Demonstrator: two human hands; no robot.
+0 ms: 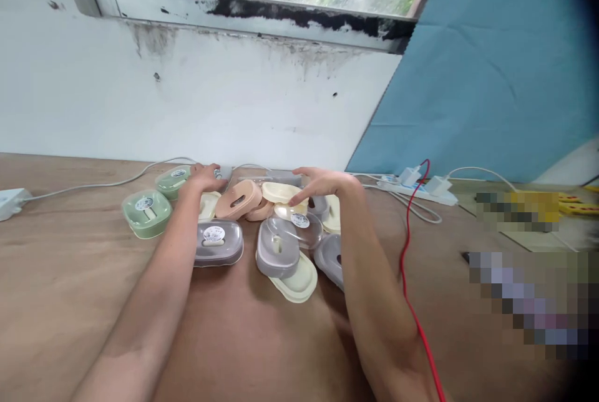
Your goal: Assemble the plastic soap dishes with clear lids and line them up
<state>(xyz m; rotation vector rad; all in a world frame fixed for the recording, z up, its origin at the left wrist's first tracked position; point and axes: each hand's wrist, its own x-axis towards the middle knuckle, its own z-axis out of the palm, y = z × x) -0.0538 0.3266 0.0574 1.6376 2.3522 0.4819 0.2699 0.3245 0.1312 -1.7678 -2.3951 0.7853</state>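
My left hand (204, 177) is at the back of the table, its fingers curled over a labelled grey soap box (223, 172) with a clear lid. My right hand (322, 182) reaches over the pile with thumb and fingers apart. Its thumb is at the edge of a cream oval tray (281, 192); whether it touches is hard to tell. Between the hands lie peach soap boxes (239, 200). In front are a labelled grey box (219, 242), another grey box (277, 255) resting on a cream piece (297, 280), and a clear lid (306, 232).
Two labelled green boxes (147, 212) stand left of my left arm. A white power strip (416, 190) with plugs and a red cable (406, 246) lies on the right. A white wall (234, 102) with a window rises behind the wooden table (243, 352).
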